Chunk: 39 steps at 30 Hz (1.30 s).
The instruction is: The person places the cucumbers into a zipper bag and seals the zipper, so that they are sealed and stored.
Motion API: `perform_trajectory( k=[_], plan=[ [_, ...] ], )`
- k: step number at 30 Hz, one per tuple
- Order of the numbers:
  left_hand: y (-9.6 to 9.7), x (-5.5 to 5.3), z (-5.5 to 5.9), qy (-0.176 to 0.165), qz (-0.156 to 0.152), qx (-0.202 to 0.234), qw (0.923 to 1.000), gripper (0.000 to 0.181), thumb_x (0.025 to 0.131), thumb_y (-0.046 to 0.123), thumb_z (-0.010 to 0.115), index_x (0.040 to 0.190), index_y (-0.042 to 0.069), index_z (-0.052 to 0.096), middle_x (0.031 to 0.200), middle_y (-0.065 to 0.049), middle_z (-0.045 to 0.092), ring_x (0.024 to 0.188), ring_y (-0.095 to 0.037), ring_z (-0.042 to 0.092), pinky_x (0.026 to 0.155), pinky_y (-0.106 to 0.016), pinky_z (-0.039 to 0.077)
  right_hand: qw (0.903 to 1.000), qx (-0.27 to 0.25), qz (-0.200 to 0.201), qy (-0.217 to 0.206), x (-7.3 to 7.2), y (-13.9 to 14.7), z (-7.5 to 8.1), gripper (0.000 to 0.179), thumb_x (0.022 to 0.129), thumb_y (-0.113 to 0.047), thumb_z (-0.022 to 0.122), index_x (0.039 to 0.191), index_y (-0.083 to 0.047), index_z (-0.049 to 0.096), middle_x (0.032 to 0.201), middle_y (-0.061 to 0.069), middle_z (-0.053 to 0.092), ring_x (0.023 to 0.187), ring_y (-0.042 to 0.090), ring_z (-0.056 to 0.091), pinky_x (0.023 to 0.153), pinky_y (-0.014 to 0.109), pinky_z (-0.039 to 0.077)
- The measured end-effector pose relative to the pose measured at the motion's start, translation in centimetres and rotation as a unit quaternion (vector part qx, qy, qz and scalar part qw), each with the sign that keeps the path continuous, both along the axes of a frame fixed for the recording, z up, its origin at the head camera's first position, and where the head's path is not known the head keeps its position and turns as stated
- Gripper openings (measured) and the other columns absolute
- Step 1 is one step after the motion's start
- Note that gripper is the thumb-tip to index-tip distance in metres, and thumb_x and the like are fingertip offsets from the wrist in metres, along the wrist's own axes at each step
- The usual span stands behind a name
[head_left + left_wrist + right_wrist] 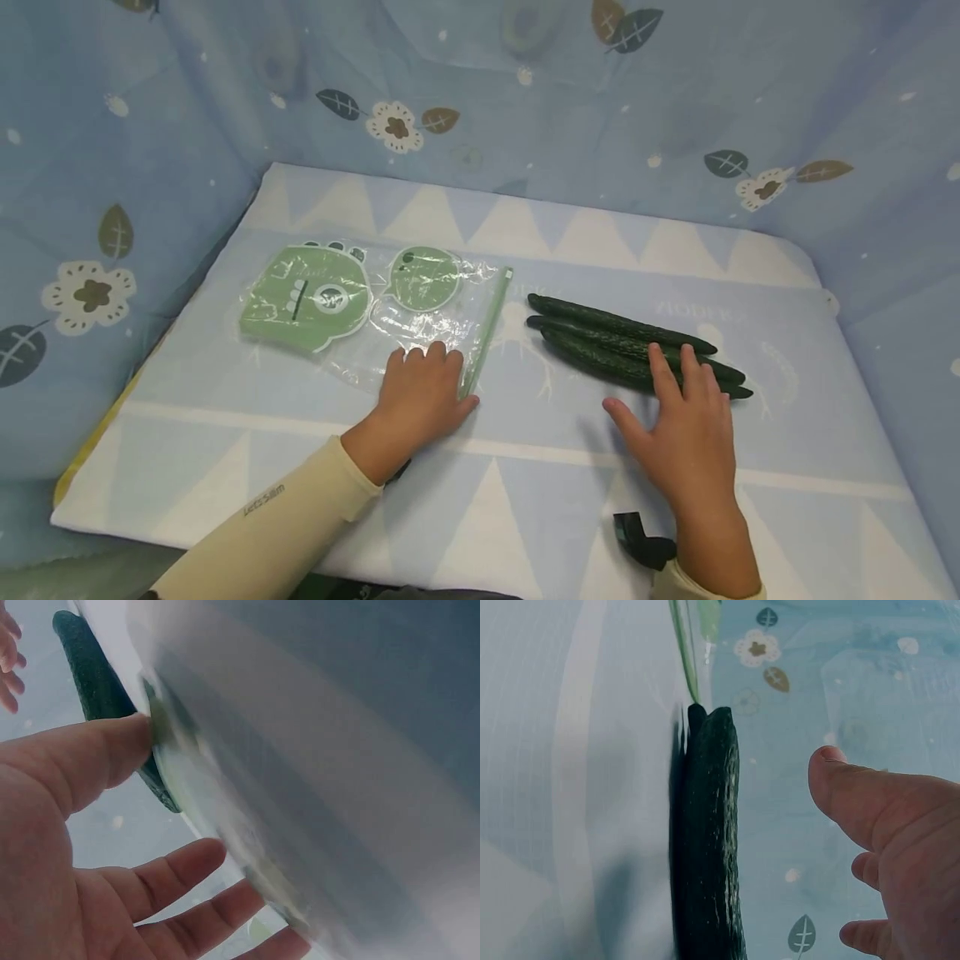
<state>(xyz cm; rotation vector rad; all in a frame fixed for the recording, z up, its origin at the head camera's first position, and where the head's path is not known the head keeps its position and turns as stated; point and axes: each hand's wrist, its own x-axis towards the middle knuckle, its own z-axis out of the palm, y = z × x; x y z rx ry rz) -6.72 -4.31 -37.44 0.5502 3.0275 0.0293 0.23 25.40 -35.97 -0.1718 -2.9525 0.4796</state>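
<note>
A clear plastic zip bag [423, 321] with green cartoon-monster prints lies flat on the left part of the bed-like surface. A green zip strip [489, 325] runs along its right edge. My left hand [423, 396] is at the bag's near right corner, its fingertips over the plastic; in the left wrist view the thumb and fingers are extended and spread. Three dark green cucumbers [622, 329] lie side by side to the right of the bag. My right hand [686, 442] hovers at their right end with fingers spread, holding nothing; in the right wrist view the thumb stands apart from the cucumber [709, 832].
A pale blue and white patterned cloth [495, 492] covers the surface. Blue floral fabric [480, 125] hangs behind and at both sides. A black piece [641, 542] sits by my right wrist.
</note>
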Motion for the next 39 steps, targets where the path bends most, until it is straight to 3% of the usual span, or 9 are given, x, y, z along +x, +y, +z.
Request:
perform_trajectory(
  k=[11,17,22,25,30,35,39],
  plan=[
    [0.1,-0.5,0.2,0.011,-0.011,-0.012,0.9998,0.047,0.087,0.052,0.072,0.093,0.006,0.062,0.084,-0.008,0.057,0.076,-0.033,0.063,0.074,-0.045,0.049,1.0000,0.006,-0.005,-0.001,-0.1,0.9,-0.2,0.089,0.092,-0.055,0.066,0.162,-0.017,0.025,0.167,0.026,0.015,0.148,0.057,0.019,0.114,0.074,0.016],
    [0.3,-1.0,0.5,-0.026,0.006,-0.001,0.9996,0.022,0.087,0.029,0.063,0.085,0.006,0.065,0.084,-0.009,0.058,0.074,-0.034,0.062,0.075,-0.048,0.048,0.9999,0.003,-0.010,-0.004,-0.1,1.3,0.0,0.089,0.092,-0.055,0.066,0.162,-0.017,0.027,0.167,0.026,0.017,0.148,0.057,0.020,0.114,0.074,0.017],
    [0.3,-1.1,0.8,-0.037,0.016,-0.009,0.9992,0.020,0.088,0.027,0.064,0.083,0.008,0.067,0.082,-0.009,0.058,0.077,-0.033,0.061,0.073,-0.049,0.048,0.9999,0.001,-0.012,-0.011,-0.2,2.0,0.2,0.089,0.093,-0.055,0.065,0.162,-0.016,0.026,0.167,0.026,0.016,0.148,0.056,0.019,0.113,0.075,0.017],
    [0.2,-1.1,0.8,-0.012,0.022,0.006,0.9997,0.018,0.087,0.025,0.065,0.079,0.009,0.065,0.076,-0.009,0.059,0.073,-0.032,0.062,0.066,-0.050,0.050,0.9998,0.004,-0.014,-0.014,-0.3,2.8,0.3,0.088,0.094,-0.055,0.064,0.162,-0.016,0.025,0.166,0.027,0.015,0.147,0.057,0.019,0.112,0.076,0.017],
    [-0.2,-0.9,0.8,0.051,0.034,0.078,0.9951,0.022,0.083,0.014,0.063,0.066,0.010,0.051,0.056,-0.005,0.052,0.049,-0.024,0.054,0.042,-0.043,0.044,0.9992,0.018,-0.024,-0.027,-0.5,4.4,0.5,0.087,0.096,-0.057,0.059,0.162,-0.016,0.023,0.166,0.028,0.015,0.147,0.058,0.019,0.110,0.079,0.015],
    [-0.3,-0.7,0.8,0.106,0.038,0.113,0.9872,0.021,0.078,0.009,0.063,0.064,0.011,0.047,0.052,-0.003,0.048,0.042,-0.020,0.047,0.038,-0.041,0.042,0.9973,0.032,-0.034,-0.057,-0.6,6.0,0.1,0.086,0.097,-0.059,0.056,0.162,-0.014,0.022,0.165,0.029,0.014,0.147,0.058,0.017,0.109,0.079,0.016],
    [-0.9,-0.6,0.9,0.149,-0.035,0.025,0.9878,0.029,0.074,-0.005,0.063,0.057,0.012,0.047,0.059,-0.002,0.046,0.045,-0.017,0.046,0.037,-0.039,0.044,0.9958,0.045,-0.025,-0.076,-0.7,7.0,-0.6,0.082,0.098,-0.053,0.059,0.160,-0.010,0.027,0.161,0.033,0.022,0.142,0.060,0.023,0.108,0.077,0.021]
  ],
)
